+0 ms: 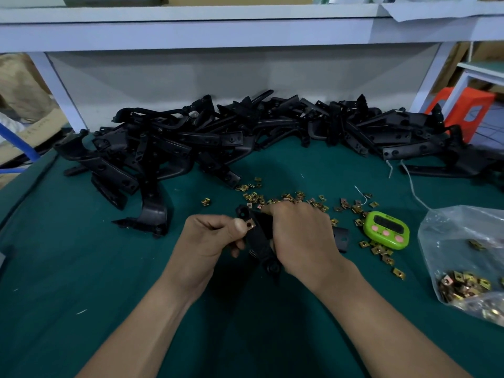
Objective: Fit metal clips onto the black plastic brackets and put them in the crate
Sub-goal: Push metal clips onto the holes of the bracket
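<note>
My right hand (300, 236) grips a black plastic bracket (259, 241) just above the green table (81, 268). My left hand (215, 236) pinches a small brass-coloured metal clip (249, 224) with thumb and fingers, pressed against the bracket's edge. Loose metal clips (300, 200) lie scattered on the table behind my hands. A long heap of black brackets (191, 140) runs across the back of the table. No crate is in view.
A green digital timer (386, 230) sits right of my hands, with more clips around it. A clear plastic bag of clips (469, 257) lies at the right edge. A white shelf frame (218, 31) spans the back. An orange stool (463, 110) stands far right.
</note>
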A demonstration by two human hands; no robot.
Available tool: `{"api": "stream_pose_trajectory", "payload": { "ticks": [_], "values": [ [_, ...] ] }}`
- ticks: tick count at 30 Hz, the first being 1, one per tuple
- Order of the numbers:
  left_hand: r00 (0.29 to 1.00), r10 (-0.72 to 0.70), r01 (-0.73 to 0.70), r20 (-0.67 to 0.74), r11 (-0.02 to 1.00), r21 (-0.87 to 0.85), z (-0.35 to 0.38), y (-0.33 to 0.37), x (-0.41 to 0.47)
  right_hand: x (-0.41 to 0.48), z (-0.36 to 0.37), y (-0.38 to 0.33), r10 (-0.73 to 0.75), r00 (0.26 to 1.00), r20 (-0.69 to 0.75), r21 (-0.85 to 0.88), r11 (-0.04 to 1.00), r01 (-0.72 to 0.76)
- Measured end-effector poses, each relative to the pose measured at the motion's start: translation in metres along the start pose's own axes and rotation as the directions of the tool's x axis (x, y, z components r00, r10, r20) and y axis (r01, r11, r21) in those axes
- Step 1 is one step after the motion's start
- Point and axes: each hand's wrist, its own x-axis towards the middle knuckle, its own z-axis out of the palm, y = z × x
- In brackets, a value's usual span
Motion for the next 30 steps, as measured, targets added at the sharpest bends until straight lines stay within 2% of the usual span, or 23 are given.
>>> {"api": "stream_pose_trajectory", "payload": {
  "ticks": [5,7,9,10,13,17,25,27,30],
  "values": [
    [0.991,0.074,-0.055,-0.108,0.985,0.163,0.011,-0.001,0.003,0.003,-0.004,0.012,0.011,1.000,-0.019,-0.001,1.000,-0.011],
    [0.975,0.081,-0.045,-0.205,0.984,0.173,0.016,0.000,0.007,0.003,-0.003,0.017,0.042,0.999,-0.018,-0.011,0.999,-0.043],
    [0.945,0.119,-0.003,-0.305,0.935,0.354,0.013,-0.004,0.012,0.003,0.002,0.024,0.104,0.995,-0.002,-0.008,0.995,-0.104],
    [0.939,0.156,0.017,-0.306,0.869,0.495,0.010,-0.006,0.013,0.004,0.003,0.027,0.144,0.990,0.003,-0.003,0.990,-0.144],
    [0.971,0.202,-0.041,-0.125,0.659,0.751,0.009,-0.012,0.010,0.008,0.006,0.039,0.271,0.963,-0.011,0.023,0.962,-0.270],
    [0.984,0.149,-0.153,0.098,0.430,0.889,0.018,-0.026,0.011,0.011,0.008,0.045,0.354,0.935,0.002,0.053,0.934,-0.354],
    [0.988,0.027,-0.153,0.150,0.239,0.959,0.022,-0.025,0.017,0.011,0.011,0.040,0.346,0.937,0.045,0.113,0.930,-0.349],
    [0.991,0.062,-0.131,0.120,0.209,0.969,0.022,-0.023,0.015,0.011,0.011,0.039,0.349,0.936,0.046,0.112,0.929,-0.352],
    [0.982,0.153,-0.149,0.114,0.236,0.960,0.020,-0.024,0.013,0.011,0.011,0.039,0.339,0.940,0.036,0.113,0.933,-0.341]
  ]
}}
